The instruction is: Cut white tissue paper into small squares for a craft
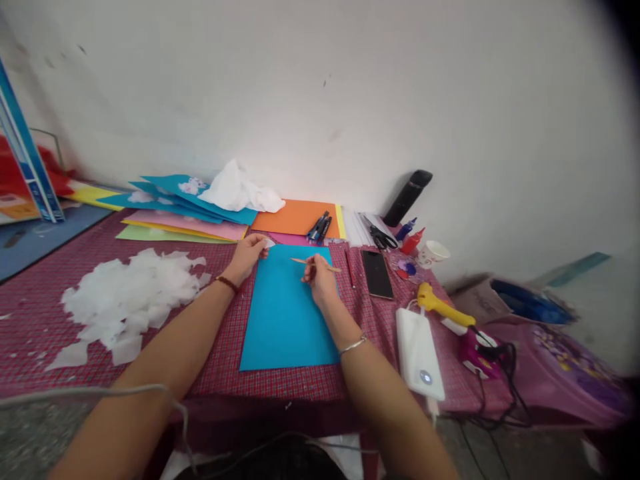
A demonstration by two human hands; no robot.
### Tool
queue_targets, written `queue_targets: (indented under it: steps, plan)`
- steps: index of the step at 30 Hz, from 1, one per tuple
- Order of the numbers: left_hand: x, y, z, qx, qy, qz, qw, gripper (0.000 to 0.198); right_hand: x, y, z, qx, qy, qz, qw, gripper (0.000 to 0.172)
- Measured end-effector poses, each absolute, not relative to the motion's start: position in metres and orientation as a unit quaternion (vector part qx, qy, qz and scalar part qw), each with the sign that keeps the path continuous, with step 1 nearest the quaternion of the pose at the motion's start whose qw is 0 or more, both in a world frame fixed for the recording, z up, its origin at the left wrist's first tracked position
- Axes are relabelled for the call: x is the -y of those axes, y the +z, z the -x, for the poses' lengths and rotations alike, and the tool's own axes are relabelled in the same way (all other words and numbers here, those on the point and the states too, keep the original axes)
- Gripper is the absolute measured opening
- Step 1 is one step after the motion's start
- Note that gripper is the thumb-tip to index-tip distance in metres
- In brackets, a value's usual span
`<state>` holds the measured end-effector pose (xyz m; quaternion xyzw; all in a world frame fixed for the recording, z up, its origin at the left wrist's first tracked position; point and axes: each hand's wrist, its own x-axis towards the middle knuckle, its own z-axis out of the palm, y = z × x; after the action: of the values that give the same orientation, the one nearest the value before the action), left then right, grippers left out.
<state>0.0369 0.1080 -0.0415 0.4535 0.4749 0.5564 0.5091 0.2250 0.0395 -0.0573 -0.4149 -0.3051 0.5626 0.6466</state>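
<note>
A blue sheet of paper point(290, 313) lies on the checkered tablecloth in front of me. Pinched in the fingers of my left hand point(251, 253), a small piece of white paper point(269, 243) sticks out at the sheet's upper left corner. My right hand point(320, 277) grips a thin wooden stick point(299, 260), its pointed end turned left above the upper part of the sheet. To the left of my forearm spreads a pile of torn white paper pieces point(130, 293).
Coloured sheets with white crumpled paper point(235, 190) lie at the back left. Pens point(320, 228), scissors point(380, 237), a phone point(377, 273), paint bottles point(413, 241) and a paper cup point(433, 253) sit right of the sheet. A white power bank point(420, 353) and yellow glue gun point(445, 307) lie nearer, with cables.
</note>
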Motion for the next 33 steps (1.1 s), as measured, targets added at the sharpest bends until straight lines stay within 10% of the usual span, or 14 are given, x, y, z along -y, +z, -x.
queue_targets:
  steps: [13,33]
  plan:
    - [-0.113,-0.048,-0.031,-0.431,0.556,-0.444,0.554,0.022,-0.042,0.001,-0.216,0.356,0.556,0.393,0.64,0.014]
    - [-0.119,-0.05,-0.032,-0.481,0.53,-0.458,0.528,0.011,-0.093,-0.048,-0.231,0.268,0.619,0.388,0.628,0.018]
